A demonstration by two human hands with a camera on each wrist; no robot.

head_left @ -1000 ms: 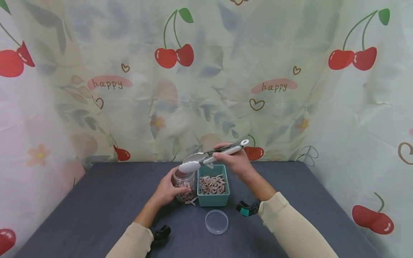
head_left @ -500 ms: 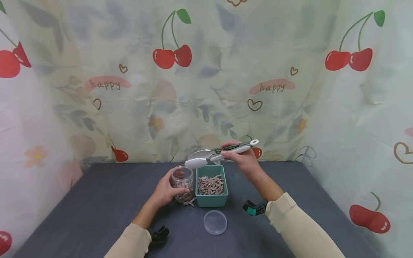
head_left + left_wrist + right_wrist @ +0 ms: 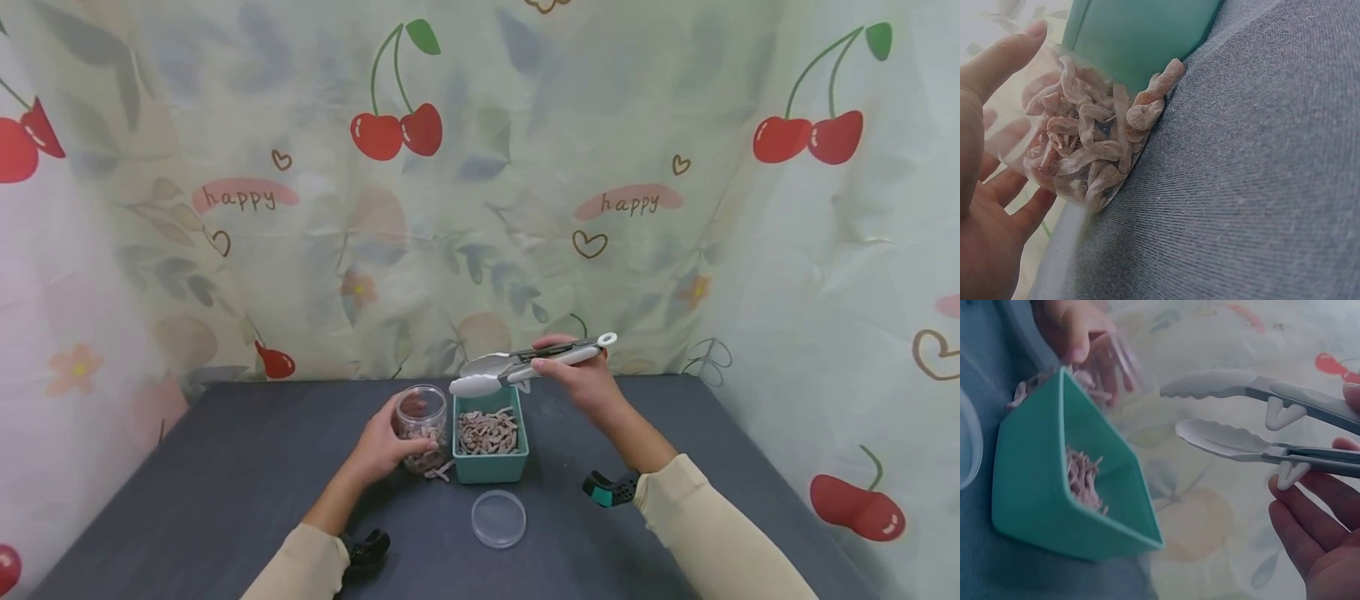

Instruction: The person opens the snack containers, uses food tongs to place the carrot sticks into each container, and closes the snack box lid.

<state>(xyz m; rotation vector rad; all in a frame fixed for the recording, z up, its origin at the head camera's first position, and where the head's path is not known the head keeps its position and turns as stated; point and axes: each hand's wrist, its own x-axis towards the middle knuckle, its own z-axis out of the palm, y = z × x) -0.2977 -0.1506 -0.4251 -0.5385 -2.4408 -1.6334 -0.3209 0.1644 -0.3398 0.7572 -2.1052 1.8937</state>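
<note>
My left hand [image 3: 378,446] holds a clear plastic jar [image 3: 422,407], fingers and thumb around its side. Pale, powdery twisted strips [image 3: 1091,137] fill the jar's lower part. To its right stands a teal rectangular bin [image 3: 491,469] with more of these strips [image 3: 487,432] inside. Above the bin's far end, my right hand [image 3: 588,385] grips white and grey kitchen tongs [image 3: 517,369] by their handles. Their scalloped heads [image 3: 1213,384] point left toward the jar, spread apart with nothing between them.
A round clear lid [image 3: 498,519] lies flat on the dark cloth-covered table [image 3: 225,492], in front of the bin. A few loose strips [image 3: 1157,94] lie at the jar's base beside the bin. A printed curtain [image 3: 480,208] hangs behind and at both sides.
The tongs in my right hand have moved right, from over the jar's mouth to above the bin. My left hand keeps its hold on the jar.
</note>
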